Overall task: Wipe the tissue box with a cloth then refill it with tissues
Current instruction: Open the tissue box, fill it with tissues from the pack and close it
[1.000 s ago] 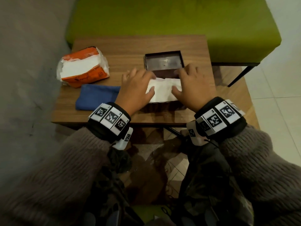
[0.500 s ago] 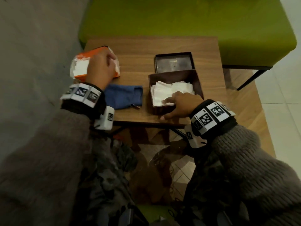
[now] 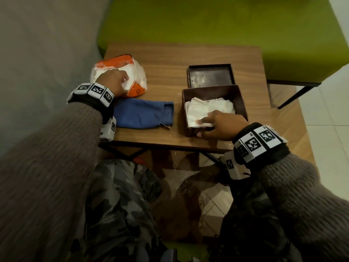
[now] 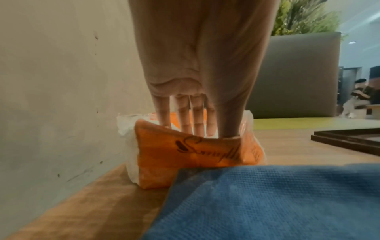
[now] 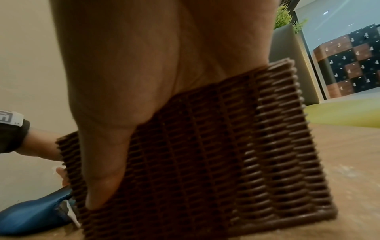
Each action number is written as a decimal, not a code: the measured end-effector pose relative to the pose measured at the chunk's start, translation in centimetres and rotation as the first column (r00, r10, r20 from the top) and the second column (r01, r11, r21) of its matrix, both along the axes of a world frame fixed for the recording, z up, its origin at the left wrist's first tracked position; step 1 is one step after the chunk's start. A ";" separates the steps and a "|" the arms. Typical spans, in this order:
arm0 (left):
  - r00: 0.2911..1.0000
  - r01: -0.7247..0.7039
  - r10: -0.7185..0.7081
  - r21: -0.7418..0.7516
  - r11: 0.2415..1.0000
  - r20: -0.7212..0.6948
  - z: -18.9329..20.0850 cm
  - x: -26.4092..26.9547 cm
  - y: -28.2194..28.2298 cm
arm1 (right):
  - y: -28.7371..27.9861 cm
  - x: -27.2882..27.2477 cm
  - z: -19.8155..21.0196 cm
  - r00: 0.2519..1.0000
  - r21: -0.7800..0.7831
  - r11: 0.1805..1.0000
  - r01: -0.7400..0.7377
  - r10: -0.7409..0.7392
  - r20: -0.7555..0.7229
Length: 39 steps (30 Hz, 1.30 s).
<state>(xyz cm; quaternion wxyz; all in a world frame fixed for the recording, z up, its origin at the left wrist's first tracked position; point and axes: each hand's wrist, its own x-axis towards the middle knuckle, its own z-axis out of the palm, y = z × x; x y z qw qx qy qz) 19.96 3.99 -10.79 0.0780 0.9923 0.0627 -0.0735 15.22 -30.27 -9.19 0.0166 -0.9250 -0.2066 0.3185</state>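
The brown woven tissue box [image 3: 240,100] stands open on the table with white tissues [image 3: 207,108] inside. My right hand [image 3: 203,127] grips its near wall, thumb [image 5: 102,178] outside on the weave [image 5: 226,162], fingers over the rim on the tissues. My left hand [image 3: 125,83] reaches into the open top of the orange tissue pack [image 3: 137,89]. In the left wrist view its fingers [image 4: 185,116] and thumb dip behind the pack's front [image 4: 185,159], tips hidden. The blue cloth [image 3: 143,115] lies flat between pack and box.
The box's dark lid [image 3: 210,75] lies upside down just behind the box. The small wooden table [image 3: 170,55] stands against a grey wall [image 3: 47,53] on the left. A green bench [image 3: 217,19] is behind it. A person sits far off [image 4: 357,97].
My left hand left the tissues in the box and went left to the orange pack, now reaching inside it. My right hand slid to the box's near wall and took hold.
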 end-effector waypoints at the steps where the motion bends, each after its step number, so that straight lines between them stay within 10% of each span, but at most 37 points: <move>1: 1.000 0.000 0.000 0.013 1.000 0.015 0.0 0.0 0.0 | 0.0 0.0 0.1 1.000 -0.001 1.000 -0.002 0.002 -0.001; 13: 0.999 0.042 -0.042 0.007 0.999 -0.003 0.2 0.4 0.6 | 0.0 -0.8 1.1 0.996 0.070 0.997 0.032 -0.037 0.080; 22: 0.997 0.074 -0.074 0.003 0.997 0.006 0.3 0.8 0.6 | 7.0 -3.9 4.0 0.952 0.428 0.891 -0.152 0.015 0.306; 39: 0.947 0.112 -0.137 0.102 0.989 0.290 4.7 -0.1 1.4 | 12.5 -3.4 2.6 0.990 0.378 0.921 -0.089 0.042 0.131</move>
